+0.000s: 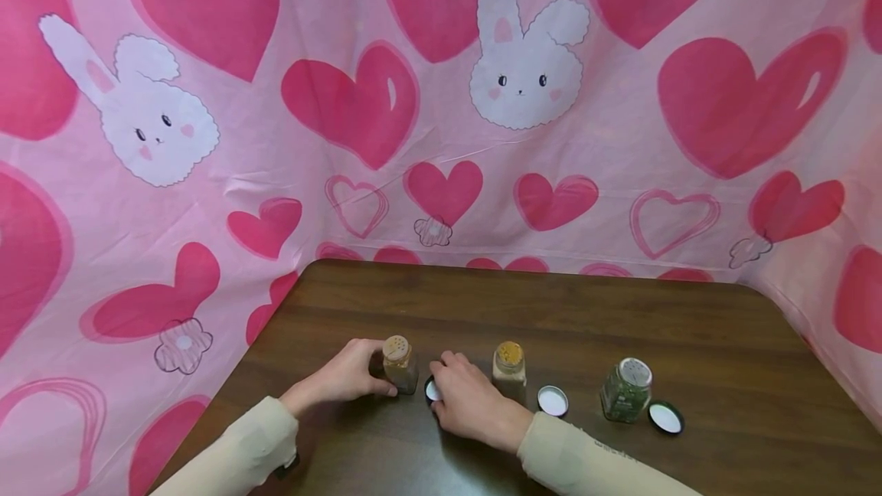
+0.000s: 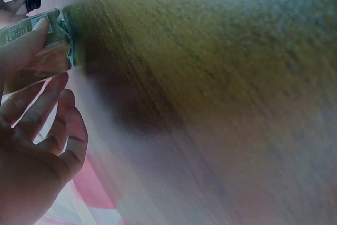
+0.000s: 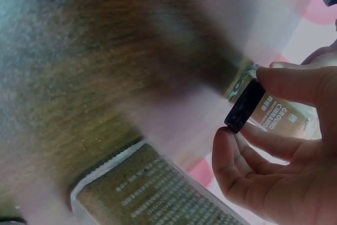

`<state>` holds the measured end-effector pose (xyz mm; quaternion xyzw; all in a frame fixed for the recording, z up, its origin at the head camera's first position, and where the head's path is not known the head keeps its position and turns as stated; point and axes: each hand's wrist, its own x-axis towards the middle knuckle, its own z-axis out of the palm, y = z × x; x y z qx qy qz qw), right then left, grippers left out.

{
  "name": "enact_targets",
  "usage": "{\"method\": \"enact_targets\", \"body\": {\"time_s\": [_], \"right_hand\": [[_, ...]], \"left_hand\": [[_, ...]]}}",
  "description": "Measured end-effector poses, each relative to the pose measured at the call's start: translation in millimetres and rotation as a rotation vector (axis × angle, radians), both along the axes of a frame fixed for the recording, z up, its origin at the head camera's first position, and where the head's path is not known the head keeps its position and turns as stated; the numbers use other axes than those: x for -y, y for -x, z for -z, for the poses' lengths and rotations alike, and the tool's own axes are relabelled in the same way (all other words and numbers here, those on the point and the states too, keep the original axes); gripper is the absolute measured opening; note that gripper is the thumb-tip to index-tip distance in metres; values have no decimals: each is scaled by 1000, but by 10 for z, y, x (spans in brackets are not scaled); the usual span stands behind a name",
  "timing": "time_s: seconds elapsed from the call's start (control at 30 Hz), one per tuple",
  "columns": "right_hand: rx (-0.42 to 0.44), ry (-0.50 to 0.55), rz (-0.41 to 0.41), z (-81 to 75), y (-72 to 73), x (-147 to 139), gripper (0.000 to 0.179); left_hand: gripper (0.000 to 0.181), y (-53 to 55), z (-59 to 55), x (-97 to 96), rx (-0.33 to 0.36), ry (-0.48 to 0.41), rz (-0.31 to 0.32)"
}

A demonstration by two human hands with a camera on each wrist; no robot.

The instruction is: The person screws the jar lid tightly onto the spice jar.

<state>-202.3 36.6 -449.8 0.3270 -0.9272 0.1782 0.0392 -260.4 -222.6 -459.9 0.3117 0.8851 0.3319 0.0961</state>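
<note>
My left hand grips a glass shaker jar of ground cinnamon, standing upright on the table. The thumb lies against its label in the left wrist view, and its perforated top is uncovered. Just right of it, my right hand pinches a black lid by the rim between thumb and fingers. The lid's white inside shows in the head view. Beside the right hand stands a second spice jar with a yellow-dusted shaker top, partly hidden by that hand. Its printed side appears in the right wrist view.
Farther right on the brown wooden table is a jar of green herbs with a shaker top. One loose lid lies between the jars, another lid right of the herbs. A pink heart-and-rabbit cloth hangs behind.
</note>
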Motion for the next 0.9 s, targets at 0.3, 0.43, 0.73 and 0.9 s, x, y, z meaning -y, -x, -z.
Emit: {"method": "enact_targets", "body": {"time_s": [0.3, 0.43, 0.73, 0.9], "right_hand": [[24, 5, 27, -33, -10, 13, 32], [17, 18, 21, -37, -14, 7, 32], [0, 32, 21, -76, -35, 9, 32], [28, 30, 28, -78, -19, 11, 33]], "left_hand": [[44, -3, -16, 0, 11, 3, 0], [43, -1, -8, 3, 10, 3, -1], [41, -9, 4, 6, 7, -4, 1], [41, -20, -13, 3, 6, -10, 2]]}}
